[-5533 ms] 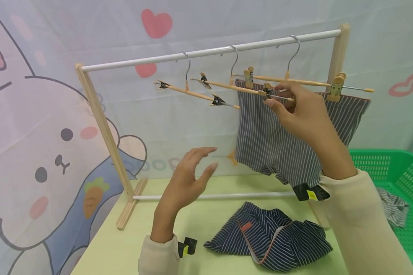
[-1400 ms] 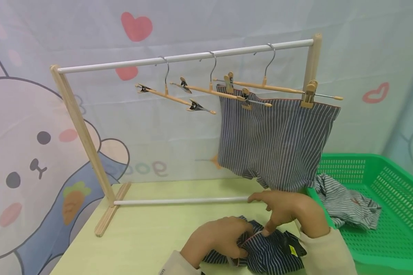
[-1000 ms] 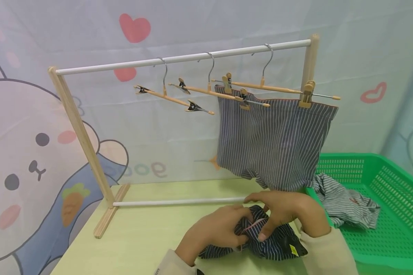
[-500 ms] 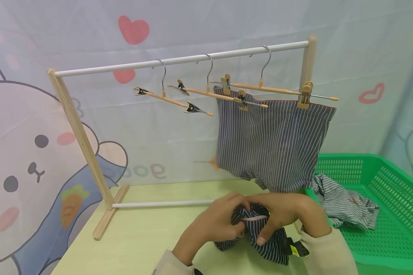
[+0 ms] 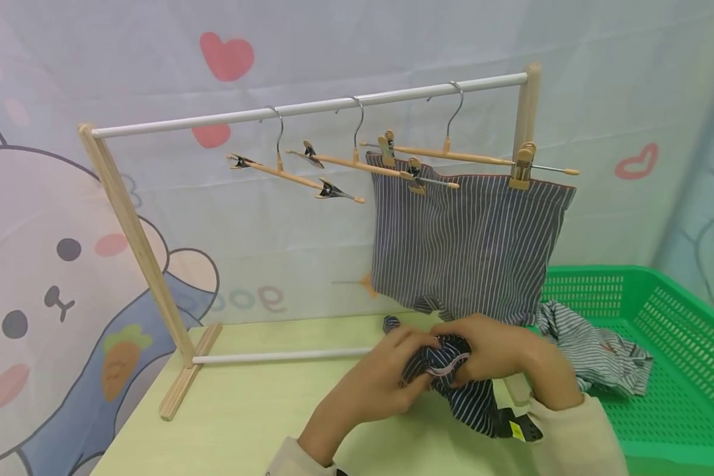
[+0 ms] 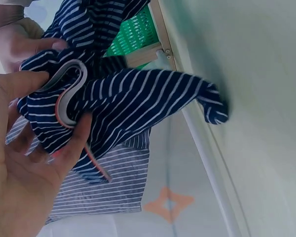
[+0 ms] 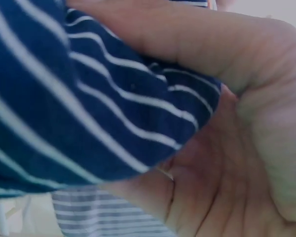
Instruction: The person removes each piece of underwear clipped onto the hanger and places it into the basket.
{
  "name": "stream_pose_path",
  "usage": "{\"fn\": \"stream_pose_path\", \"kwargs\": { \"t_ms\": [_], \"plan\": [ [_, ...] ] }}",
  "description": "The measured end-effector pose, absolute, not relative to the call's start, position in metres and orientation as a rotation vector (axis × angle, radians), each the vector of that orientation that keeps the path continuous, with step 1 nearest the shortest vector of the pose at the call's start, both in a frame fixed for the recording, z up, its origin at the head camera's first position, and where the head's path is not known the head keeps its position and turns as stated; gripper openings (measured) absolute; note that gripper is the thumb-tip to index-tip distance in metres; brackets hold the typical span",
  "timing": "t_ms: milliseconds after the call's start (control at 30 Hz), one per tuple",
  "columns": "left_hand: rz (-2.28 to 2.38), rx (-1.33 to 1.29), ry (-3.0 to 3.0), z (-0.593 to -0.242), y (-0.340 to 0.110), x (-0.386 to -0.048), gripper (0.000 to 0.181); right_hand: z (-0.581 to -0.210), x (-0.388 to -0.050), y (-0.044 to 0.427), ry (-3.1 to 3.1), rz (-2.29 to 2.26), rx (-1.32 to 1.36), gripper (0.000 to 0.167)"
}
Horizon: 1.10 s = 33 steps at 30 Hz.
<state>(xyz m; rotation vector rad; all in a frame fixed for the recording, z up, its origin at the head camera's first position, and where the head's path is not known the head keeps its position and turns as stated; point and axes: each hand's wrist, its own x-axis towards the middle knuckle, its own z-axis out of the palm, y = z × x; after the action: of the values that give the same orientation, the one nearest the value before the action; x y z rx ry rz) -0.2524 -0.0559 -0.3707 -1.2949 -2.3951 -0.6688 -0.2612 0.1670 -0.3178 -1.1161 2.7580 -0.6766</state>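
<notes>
Navy striped shorts (image 5: 473, 404) are bunched between both hands, lifted a little over the table. My left hand (image 5: 381, 377) grips the waistband from the left; its thumb and fingers show around the cloth in the left wrist view. From the right, my right hand (image 5: 490, 350) holds the same shorts, the cloth lying between thumb and palm in the right wrist view. The pale waistband (image 6: 66, 98) curves open between the hands. Behind them, grey striped shorts (image 5: 458, 244) hang by two clips from the rightmost hanger (image 5: 473, 157).
A wooden rack (image 5: 137, 231) with a white rail (image 5: 226, 118) stands on the pale yellow table (image 5: 226, 410). Two hangers without clothes, a middle one (image 5: 357, 162) and a left one (image 5: 285, 175), hang there. At right, a green basket (image 5: 678, 330) holds a striped garment (image 5: 595, 350).
Earlier my right hand was at a hanger clip and the navy shorts lay on the table. Both hands have since come down, gathered the shorts and raised them slightly.
</notes>
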Motion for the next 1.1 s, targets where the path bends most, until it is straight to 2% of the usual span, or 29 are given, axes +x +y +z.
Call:
{"fn": "stream_pose_path", "kwargs": {
  "t_ms": [233, 367, 600, 833, 967, 1100],
  "plan": [
    [-0.648, -1.201, -2.428, -0.373, -0.053, -0.252, 0.068, -0.308, -0.251, 0.187, 2.908, -0.669, -0.950, 0.060],
    [-0.618, -1.130, -2.470, -0.380, -0.055, -0.254, 0.071, -0.303, -0.242, 0.207, 2.991, -0.657, -0.842, 0.066],
    [-0.649, -1.047, -2.741, -0.400, -0.058, -0.260, 0.062, -0.296, -0.219, 0.261, 3.193, -0.621, -0.696, 0.070],
    [-0.791, -1.058, -2.806, -0.409, -0.061, -0.268, 0.045, -0.295, -0.197, 0.319, 3.436, -0.588, -0.275, 0.071],
    [-1.052, -1.059, -2.761, -0.416, -0.067, -0.274, 0.038, -0.302, -0.201, 0.335, 3.468, -0.560, -0.158, 0.067],
    [-1.367, -1.015, -2.714, -0.426, -0.073, -0.275, 0.037, -0.311, -0.214, 0.341, 3.371, -0.530, -0.145, 0.071]
  ]
}}
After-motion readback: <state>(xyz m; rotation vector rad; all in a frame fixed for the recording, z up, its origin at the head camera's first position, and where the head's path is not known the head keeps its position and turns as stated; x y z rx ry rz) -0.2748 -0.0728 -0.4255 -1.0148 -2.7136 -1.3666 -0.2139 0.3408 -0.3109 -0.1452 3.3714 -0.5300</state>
